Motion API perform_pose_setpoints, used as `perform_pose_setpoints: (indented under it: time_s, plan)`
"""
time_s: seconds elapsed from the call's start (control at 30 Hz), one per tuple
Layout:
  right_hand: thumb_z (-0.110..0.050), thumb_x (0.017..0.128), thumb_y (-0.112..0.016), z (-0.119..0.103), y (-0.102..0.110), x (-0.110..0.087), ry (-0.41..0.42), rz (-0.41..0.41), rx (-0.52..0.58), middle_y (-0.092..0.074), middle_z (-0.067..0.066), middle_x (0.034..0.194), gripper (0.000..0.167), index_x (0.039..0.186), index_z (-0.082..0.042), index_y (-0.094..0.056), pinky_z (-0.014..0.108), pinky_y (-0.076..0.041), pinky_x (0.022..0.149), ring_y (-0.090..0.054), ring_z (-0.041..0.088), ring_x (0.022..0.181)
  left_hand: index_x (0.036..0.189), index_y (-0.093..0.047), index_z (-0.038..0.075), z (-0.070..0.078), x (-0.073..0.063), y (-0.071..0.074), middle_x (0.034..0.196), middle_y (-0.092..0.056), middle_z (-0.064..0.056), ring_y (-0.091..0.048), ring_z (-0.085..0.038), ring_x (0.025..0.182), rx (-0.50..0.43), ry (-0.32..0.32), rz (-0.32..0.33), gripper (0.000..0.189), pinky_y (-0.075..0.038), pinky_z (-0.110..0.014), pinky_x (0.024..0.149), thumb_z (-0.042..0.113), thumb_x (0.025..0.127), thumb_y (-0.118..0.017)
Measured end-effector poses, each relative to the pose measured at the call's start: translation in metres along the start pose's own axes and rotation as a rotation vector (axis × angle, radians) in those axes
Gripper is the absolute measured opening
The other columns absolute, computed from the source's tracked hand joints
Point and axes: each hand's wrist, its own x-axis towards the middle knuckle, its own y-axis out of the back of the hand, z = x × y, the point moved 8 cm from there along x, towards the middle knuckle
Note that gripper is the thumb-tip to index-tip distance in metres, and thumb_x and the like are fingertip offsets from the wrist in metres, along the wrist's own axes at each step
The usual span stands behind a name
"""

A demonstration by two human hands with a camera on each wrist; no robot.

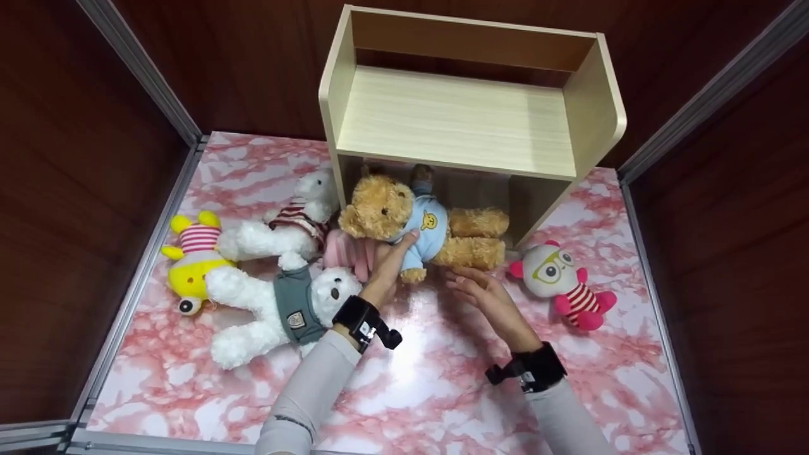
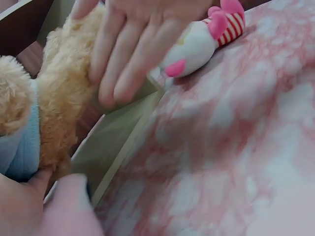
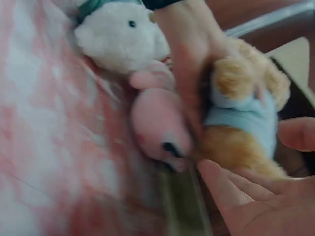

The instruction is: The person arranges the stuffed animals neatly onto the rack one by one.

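**Grey-sleeved forearms (image 1: 310, 392) at the shelf: handling a golden-brown plush bear in a light blue shirt (image 1: 433, 230)**

Both forearms carry black wrist-mounted cameras (image 1: 537, 368) and reach over a pink-and-white marbled desk (image 1: 411, 411).

1. Bear position. The bear lies sideways at the front of the lower compartment (image 1: 540, 202) of a pale wood-grain, two-tier shelf (image 1: 455, 120). Its head points left, its legs right, and one arm extends toward the compartment. Whether its back bears on the shelf cannot be told.

2. Hand states. The left hand (image 1: 387, 268) grips the bear at the chest. The right hand (image 1: 485, 300) is spread, its fingers extended beside the near leg; contact cannot be confirmed.

3. Adjacent items. A pink plush toy (image 3: 160, 123) sits just beside the left hand. A white plush animal in a grey-green shirt (image 1: 297, 313) lies near the left wrist. A grey-and-pink panda-like toy with yellow glasses (image 1: 550, 272) lies to the right of the bear's legs.

4. Recommended handling. The soft body will likely sag if carried from the chest alone; support the hips or legs with the right hand. Keep the raised arm clear of the upper board's front edge. Use even, light pressure, and avoid dragging the pink toy along.
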Motion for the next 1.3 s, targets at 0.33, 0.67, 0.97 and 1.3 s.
perform_pose_setpoints:
  time_s: [0.33, 0.67, 0.97, 1.3]
  plan:
    - [-0.01, 0.104, -0.055, -0.067, 0.009, 0.015, 0.26, 0.145, -0.273, -0.064, 0.025, 0.135, 0.038, 0.138, 0.008, -0.06, 0.036, -0.053, 0.101, -0.064, 0.038, 0.121, 0.13, -0.06, 0.001, 0.012, 0.006, 0.009, 0.132, -0.064, -0.009, -0.059, -0.022, 0.12, 0.18, -0.015, -0.089, 0.058, -0.044, -0.033, 0.109, 0.033, 0.087, -0.082]
    - [-0.023, 0.103, -0.063, -0.072, 0.015, 0.055, 0.268, 0.191, -0.589, -0.064, 0.023, 0.137, 0.049, 0.141, 0.007, -0.058, 0.043, -0.048, 0.107, -0.061, 0.032, 0.126, 0.142, -0.05, 0.007, 0.018, 0.014, 0.005, 0.139, -0.06, -0.008, -0.054, -0.024, 0.13, 0.264, 0.018, -0.258, 0.073, -0.038, -0.036, 0.116, 0.032, 0.084, -0.086]
    - [-0.026, 0.105, -0.061, -0.047, 0.012, 0.072, 0.128, 0.037, -0.575, -0.05, 0.035, 0.146, 0.065, 0.148, 0.017, -0.04, 0.048, -0.04, 0.115, -0.05, 0.043, 0.137, 0.134, -0.056, 0.004, 0.026, 0.016, 0.007, 0.132, -0.061, -0.011, -0.059, -0.027, 0.12, 0.385, 0.035, -0.329, 0.073, -0.047, -0.04, 0.108, 0.04, 0.08, -0.088]
    - [-0.02, 0.103, -0.065, -0.031, 0.005, 0.074, 0.048, -0.028, -0.337, -0.055, 0.03, 0.142, 0.06, 0.148, 0.011, -0.04, 0.041, -0.047, 0.109, -0.056, 0.036, 0.128, 0.16, -0.028, 0.007, 0.031, 0.02, 0.008, 0.156, -0.042, -0.013, -0.044, -0.028, 0.14, 0.421, 0.052, -0.311, 0.111, -0.051, -0.049, 0.102, 0.042, 0.075, -0.09]
